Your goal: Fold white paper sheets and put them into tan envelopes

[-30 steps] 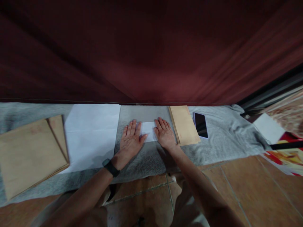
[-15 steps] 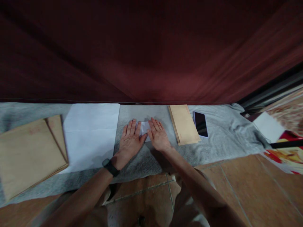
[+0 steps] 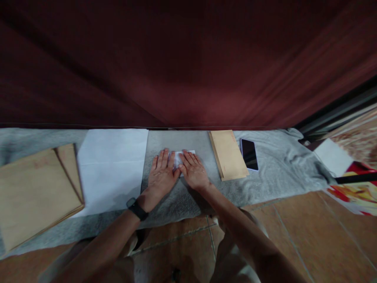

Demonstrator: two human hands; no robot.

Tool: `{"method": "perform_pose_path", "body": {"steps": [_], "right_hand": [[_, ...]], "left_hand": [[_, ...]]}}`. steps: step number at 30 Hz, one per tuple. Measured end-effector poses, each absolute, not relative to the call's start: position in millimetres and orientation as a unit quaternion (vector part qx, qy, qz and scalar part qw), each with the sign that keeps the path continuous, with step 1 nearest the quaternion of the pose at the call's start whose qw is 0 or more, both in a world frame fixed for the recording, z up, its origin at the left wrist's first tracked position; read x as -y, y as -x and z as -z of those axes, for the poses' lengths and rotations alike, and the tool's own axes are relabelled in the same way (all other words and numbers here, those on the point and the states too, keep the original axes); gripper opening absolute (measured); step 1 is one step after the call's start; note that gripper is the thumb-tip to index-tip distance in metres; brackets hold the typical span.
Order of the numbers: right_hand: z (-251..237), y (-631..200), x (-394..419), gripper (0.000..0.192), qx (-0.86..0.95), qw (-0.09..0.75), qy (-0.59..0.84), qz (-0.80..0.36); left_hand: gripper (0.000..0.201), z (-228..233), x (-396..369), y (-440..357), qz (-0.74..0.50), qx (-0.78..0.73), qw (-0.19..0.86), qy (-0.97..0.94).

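Both of my hands lie flat on a small folded piece of white paper [image 3: 177,159], which rests on the grey cloth [image 3: 203,137]. My left hand [image 3: 161,173], with a dark watch on its wrist, covers the paper's left part, fingers stretched out. My right hand [image 3: 194,171] presses over the right part, its fingers extended forward and its thumb close to the left thumb. Only the strip between the hands and the far right corner of the paper show; the rest is hidden beneath them.
Left of my hands lie large white sheets [image 3: 114,169] and big brown envelopes [image 3: 38,192]. To the right are a stack of smaller brown envelopes [image 3: 229,155] and a phone [image 3: 249,154]. A dark red curtain [image 3: 182,78] hangs along the far edge; floor tiles [image 3: 294,228] lie below.
My right hand has slid a little to the left across the paper, uncovering its far right corner. The left hand stays almost in place.
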State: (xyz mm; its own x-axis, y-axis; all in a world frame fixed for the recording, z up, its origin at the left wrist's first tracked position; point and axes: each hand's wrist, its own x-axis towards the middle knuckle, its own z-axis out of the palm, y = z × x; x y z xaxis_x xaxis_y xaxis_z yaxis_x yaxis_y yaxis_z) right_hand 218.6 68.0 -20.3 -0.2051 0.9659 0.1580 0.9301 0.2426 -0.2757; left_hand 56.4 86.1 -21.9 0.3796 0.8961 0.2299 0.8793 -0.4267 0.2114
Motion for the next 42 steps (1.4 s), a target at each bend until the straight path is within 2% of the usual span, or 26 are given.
{"method": "perform_pose_path", "body": {"steps": [20, 42], "right_hand": [[22.8, -221.1, -67.3, 0.05, 0.758, 0.152, 0.633, -0.042], [21.0, -241.5, -73.9, 0.053, 0.728, 0.114, 0.676, -0.031]], "left_hand": [[0.068, 22.5, -86.6, -56.3, -0.151, -0.533, 0.021, -0.832], [0.065, 20.6, -87.4, -49.5, -0.166, -0.551, 0.048, -0.817]]}}
